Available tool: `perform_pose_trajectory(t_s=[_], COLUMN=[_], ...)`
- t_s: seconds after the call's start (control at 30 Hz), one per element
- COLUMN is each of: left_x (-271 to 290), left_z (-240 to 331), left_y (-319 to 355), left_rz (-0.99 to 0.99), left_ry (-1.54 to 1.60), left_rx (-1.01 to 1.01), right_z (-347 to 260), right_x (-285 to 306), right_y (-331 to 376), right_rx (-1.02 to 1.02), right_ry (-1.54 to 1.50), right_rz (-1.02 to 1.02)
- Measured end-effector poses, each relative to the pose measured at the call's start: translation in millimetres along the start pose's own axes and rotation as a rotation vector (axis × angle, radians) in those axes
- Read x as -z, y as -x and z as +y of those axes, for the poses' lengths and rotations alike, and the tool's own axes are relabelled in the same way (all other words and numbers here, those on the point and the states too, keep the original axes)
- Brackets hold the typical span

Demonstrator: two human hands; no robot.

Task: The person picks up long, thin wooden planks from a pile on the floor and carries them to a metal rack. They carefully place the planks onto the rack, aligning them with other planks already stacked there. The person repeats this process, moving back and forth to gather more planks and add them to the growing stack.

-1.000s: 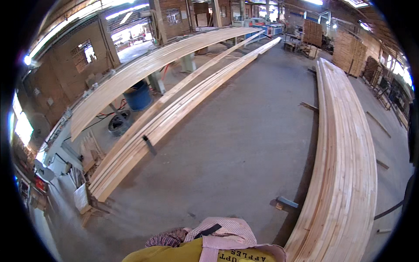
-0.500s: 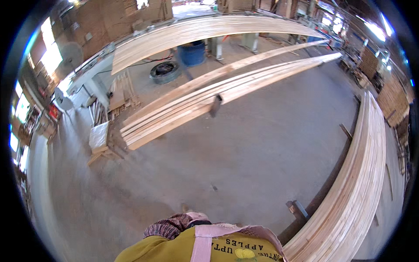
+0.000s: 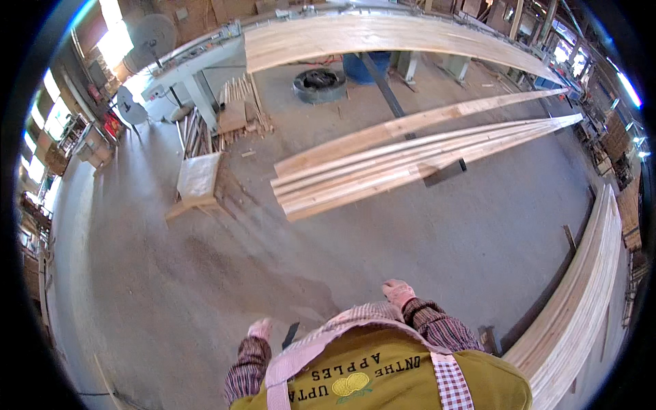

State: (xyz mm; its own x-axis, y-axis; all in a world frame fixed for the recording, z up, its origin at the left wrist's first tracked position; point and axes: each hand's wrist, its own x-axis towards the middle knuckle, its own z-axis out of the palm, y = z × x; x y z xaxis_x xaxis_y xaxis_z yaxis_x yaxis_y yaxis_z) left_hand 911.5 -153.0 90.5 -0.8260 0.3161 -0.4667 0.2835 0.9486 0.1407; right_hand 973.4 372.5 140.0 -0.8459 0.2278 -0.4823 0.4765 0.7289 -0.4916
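Note:
My left hand [image 3: 260, 329] hangs low over the concrete floor beside my body, below a striped sleeve; its fingers are too hidden to read. Farther forward, my right hand [image 3: 398, 292] is closed with its fingers curled, and no object shows in it. Both hands look pale pink, perhaps gloved. Neither one touches any wood. Ahead of the right hand lies a row of long pale boards [image 3: 355, 186], raised on dark supports [image 3: 444, 173]. One separate board [image 3: 383, 133] runs just behind that row.
On the right stands a long stack of boards [image 3: 581, 294]. A wide wooden panel [image 3: 396, 34] lies across the far bench. Beneath it are a blue barrel [image 3: 359, 72] and a dark round tub [image 3: 301, 93]. A block-topped stand [image 3: 199, 176] and scrap strips [image 3: 239, 92] are at left.
My view has turned rightward and come nearer the boards, which now sit farther right and higher. Both hands have come into clear sight; earlier the arms were mostly hidden.

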Motion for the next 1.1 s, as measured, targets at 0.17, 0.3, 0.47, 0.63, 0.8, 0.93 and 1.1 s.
perform_pose_trajectory(t_s=[0.17, 0.3, 0.47, 0.63, 0.8, 0.93, 1.1], left_x=[4.9, 51.7, 131.4, 209.0, 252.3, 270.5, 285.5], left_z=[-4.0, 24.6, 48.6, 35.3, 0.6, -13.0, -9.5], left_y=[-7.6, -74.2, -174.5, -249.5, -296.5, -327.6, -369.0], left_rz=[-0.098, -0.110, -0.081, -0.103, -0.156, -0.210, -0.286], left_ry=[0.082, 0.302, 0.483, 0.575, 0.675, 0.748, 0.843], left_rx=[0.182, 0.166, 0.087, 0.023, 0.043, 0.050, -0.017], right_z=[-118.7, -159.1, -206.5, -248.7, -267.9, -272.8, -271.9], right_x=[40.0, 47.8, 70.9, 80.8, 69.9, 72.8, 69.0], right_y=[-54.1, -92.2, -128.6, -159.4, -176.6, -179.0, -190.8], right_rx=[0.054, 0.041, -0.076, -0.269, -0.531, -0.595, -0.651], right_ry=[-0.166, -0.344, -0.404, -0.629, -0.709, -0.677, -0.679], right_rz=[0.079, 0.218, 0.335, 0.446, 0.527, 0.528, 0.501])
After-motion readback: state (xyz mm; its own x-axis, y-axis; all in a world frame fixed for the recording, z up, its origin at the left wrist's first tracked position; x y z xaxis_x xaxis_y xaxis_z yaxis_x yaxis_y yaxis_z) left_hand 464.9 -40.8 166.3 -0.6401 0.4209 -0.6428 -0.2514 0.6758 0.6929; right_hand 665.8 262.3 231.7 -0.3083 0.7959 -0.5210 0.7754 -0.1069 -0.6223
